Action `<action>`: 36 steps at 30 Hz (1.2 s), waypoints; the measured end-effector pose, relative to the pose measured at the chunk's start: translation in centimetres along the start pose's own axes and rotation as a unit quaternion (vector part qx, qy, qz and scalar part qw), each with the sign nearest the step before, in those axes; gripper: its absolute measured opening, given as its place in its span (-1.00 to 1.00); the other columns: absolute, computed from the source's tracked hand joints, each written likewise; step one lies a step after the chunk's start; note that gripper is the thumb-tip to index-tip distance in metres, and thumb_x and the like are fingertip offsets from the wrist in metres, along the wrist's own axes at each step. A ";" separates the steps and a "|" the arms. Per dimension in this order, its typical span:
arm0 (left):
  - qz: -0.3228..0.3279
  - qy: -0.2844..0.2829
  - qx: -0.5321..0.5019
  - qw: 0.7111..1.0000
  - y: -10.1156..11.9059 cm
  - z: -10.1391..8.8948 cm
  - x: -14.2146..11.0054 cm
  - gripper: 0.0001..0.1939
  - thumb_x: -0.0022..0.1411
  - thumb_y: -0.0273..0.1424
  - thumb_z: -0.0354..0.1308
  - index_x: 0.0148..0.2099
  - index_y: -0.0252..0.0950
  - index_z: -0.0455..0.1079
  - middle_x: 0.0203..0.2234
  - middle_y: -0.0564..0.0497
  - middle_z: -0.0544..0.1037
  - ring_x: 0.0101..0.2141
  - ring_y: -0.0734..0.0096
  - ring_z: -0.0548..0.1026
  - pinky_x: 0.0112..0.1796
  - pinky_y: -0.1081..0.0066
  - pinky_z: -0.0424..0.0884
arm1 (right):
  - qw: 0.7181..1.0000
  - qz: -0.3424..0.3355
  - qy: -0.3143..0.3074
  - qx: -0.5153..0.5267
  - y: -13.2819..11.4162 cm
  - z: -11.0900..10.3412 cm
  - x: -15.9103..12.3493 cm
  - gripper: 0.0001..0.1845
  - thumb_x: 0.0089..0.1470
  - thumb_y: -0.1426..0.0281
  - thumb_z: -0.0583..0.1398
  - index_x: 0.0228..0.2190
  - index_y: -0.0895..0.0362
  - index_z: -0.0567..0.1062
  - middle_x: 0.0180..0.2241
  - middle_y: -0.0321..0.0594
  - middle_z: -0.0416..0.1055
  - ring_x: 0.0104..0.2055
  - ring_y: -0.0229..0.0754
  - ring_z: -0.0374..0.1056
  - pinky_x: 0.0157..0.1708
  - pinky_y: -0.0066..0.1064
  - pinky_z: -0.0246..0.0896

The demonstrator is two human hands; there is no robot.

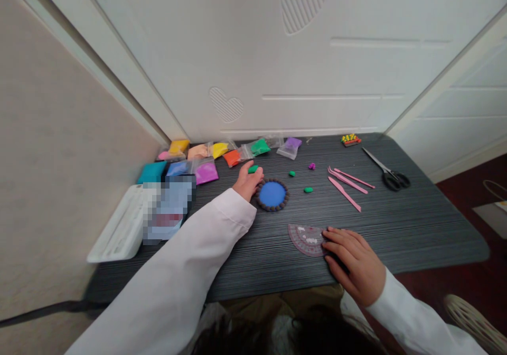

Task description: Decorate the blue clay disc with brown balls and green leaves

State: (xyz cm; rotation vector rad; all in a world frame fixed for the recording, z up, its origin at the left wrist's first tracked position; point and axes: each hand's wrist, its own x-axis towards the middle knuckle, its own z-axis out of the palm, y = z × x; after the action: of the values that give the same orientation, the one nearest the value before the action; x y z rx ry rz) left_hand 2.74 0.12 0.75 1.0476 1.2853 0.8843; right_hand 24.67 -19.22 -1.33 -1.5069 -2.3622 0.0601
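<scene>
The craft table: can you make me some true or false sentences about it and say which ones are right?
1. The left hand holds a green piece. True.
2. Dark balls ring the blue disc. True.
3. The right hand is a tight fist. False: its fingers are stretched out, by the clear protractor.
4. Three pink tools lie left of the scissors. True.
5. The scissors stand upright. False: they lie flat on the table.
</scene>
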 end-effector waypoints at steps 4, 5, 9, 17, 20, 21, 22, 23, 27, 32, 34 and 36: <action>-0.049 -0.008 -0.053 0.997 0.9 0.0 -0.4 -0.42 0.07 -0.19 0.00 0.12 -0.14 -0.07 -0.31 -0.01 0.35 -0.38 0.53 0.37 -0.32 0.48 0.28 | 1.000 -0.018 -0.007 -0.016 0.0 -0.3 -0.5 -0.64 -0.04 0.41 0.10 -0.13 0.13 0.33 -0.07 -0.11 0.29 0.05 -0.11 0.11 -0.02 -0.14 0.04; -0.055 -0.007 -0.058 0.997 1.0 0.0 -0.6 -0.43 0.08 -0.21 0.00 0.12 -0.13 -0.08 -0.31 -0.01 0.35 -0.41 0.56 0.37 -0.32 0.48 0.29 | 1.000 -0.021 -0.004 -0.019 0.1 -0.3 -0.8 -0.63 -0.05 0.40 0.11 -0.12 0.12 0.33 -0.07 -0.11 0.30 0.04 -0.09 0.12 -0.03 -0.13 0.05; -0.051 -0.006 -0.069 0.996 1.0 -0.2 -0.5 -0.43 0.08 -0.26 0.01 0.12 -0.14 -0.09 -0.31 -0.01 0.34 -0.43 0.59 0.38 -0.26 0.46 0.30 | 0.999 -0.029 0.025 -0.007 0.5 -0.1 -2.6 -0.59 -0.11 0.34 0.17 -0.14 0.11 0.36 -0.13 -0.10 0.34 0.00 -0.05 0.16 -0.08 -0.09 0.10; 0.019 0.004 -0.067 0.998 -1.0 -0.9 0.9 -0.49 0.01 -0.27 0.08 0.02 -0.23 0.07 -0.34 0.00 0.34 -0.36 0.52 0.41 -0.19 0.35 0.32 | 0.994 -0.026 0.042 0.096 1.6 -1.4 -5.1 -0.66 -0.05 0.53 0.09 -0.17 0.11 0.36 -0.26 -0.15 0.41 -0.14 -0.15 0.28 -0.17 -0.24 0.21; 0.086 -0.008 -0.057 0.995 -1.7 -1.2 1.3 -0.52 -0.04 -0.27 0.10 -0.05 -0.29 0.13 -0.38 0.02 0.35 -0.36 0.50 0.41 -0.25 0.37 0.35 | 0.990 0.069 0.043 0.118 3.3 -2.7 -3.1 -0.74 -0.01 0.50 0.06 -0.22 0.12 0.36 -0.33 -0.19 0.41 -0.25 -0.22 0.33 -0.31 -0.40 0.27; 0.110 -0.011 -0.051 0.993 -1.8 -1.3 1.4 -0.52 -0.05 -0.27 0.11 -0.06 -0.30 0.13 -0.38 0.03 0.34 -0.38 0.50 0.41 -0.29 0.38 0.36 | 0.990 0.092 0.055 0.093 4.2 -3.1 -2.0 -0.76 -0.01 0.47 0.08 -0.24 0.11 0.38 -0.34 -0.21 0.42 -0.27 -0.22 0.33 -0.32 -0.41 0.27; 0.130 -0.014 -0.047 0.990 -1.9 -1.4 1.6 -0.51 -0.07 -0.27 0.12 -0.06 -0.30 0.13 -0.38 0.03 0.34 -0.40 0.51 0.41 -0.32 0.39 0.37 | 0.991 0.098 0.069 0.064 5.3 -3.6 -0.6 -0.76 -0.02 0.44 0.09 -0.23 0.09 0.39 -0.34 -0.22 0.42 -0.28 -0.21 0.33 -0.30 -0.39 0.26; 0.146 -0.015 -0.043 0.988 -2.0 -1.6 1.7 -0.49 -0.08 -0.26 0.12 -0.06 -0.30 0.13 -0.37 0.03 0.34 -0.43 0.52 0.41 -0.35 0.40 0.37 | 0.991 0.099 0.088 0.035 6.5 -4.0 0.9 -0.75 -0.02 0.41 0.09 -0.22 0.08 0.40 -0.33 -0.22 0.43 -0.27 -0.20 0.33 -0.27 -0.36 0.24; 0.144 -0.034 -0.065 0.987 -2.1 -2.3 2.5 -0.47 -0.10 -0.25 0.14 -0.06 -0.28 0.13 -0.40 0.05 0.35 -0.49 0.54 0.41 -0.42 0.42 0.37 | 0.967 0.143 0.199 -0.074 11.6 -5.2 7.3 -0.73 0.02 0.33 0.04 -0.24 0.08 0.44 -0.31 -0.19 0.45 -0.27 -0.16 0.33 -0.27 -0.32 0.22; 0.124 -0.063 -0.087 0.987 -2.3 -2.9 3.1 -0.53 -0.13 -0.27 0.17 -0.14 -0.34 0.21 -0.50 0.06 0.39 -0.54 0.54 0.41 -0.44 0.43 0.35 | 0.967 0.186 0.086 -0.154 15.9 -3.7 12.5 -0.65 0.04 0.37 -0.03 -0.17 0.08 0.42 -0.18 -0.17 0.40 -0.17 -0.10 0.29 -0.22 -0.25 0.18; 0.119 -0.067 -0.085 0.987 -2.3 -2.9 3.2 -0.57 -0.15 -0.29 0.19 -0.20 -0.37 0.26 -0.52 0.05 0.41 -0.55 0.54 0.41 -0.46 0.44 0.34 | 0.968 0.188 0.059 -0.158 16.6 -2.8 13.3 -0.66 0.02 0.37 -0.02 -0.18 0.03 0.42 -0.19 -0.18 0.41 -0.18 -0.06 0.30 -0.27 -0.20 0.19; 0.115 -0.072 -0.081 0.987 -2.3 -2.9 3.2 -0.59 -0.17 -0.30 0.22 -0.24 -0.38 0.29 -0.54 0.04 0.42 -0.54 0.54 0.41 -0.46 0.45 0.34 | 0.969 0.186 0.045 -0.156 16.8 -2.3 13.4 -0.68 -0.01 0.35 0.00 -0.22 0.01 0.44 -0.20 -0.18 0.42 -0.19 -0.01 0.30 -0.31 -0.13 0.18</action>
State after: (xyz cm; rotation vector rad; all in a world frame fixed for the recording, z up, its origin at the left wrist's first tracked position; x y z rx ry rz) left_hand 0.07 2.79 -2.43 1.1223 0.9673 1.0490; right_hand 34.89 -0.30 0.76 -2.0381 -2.0588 -0.2993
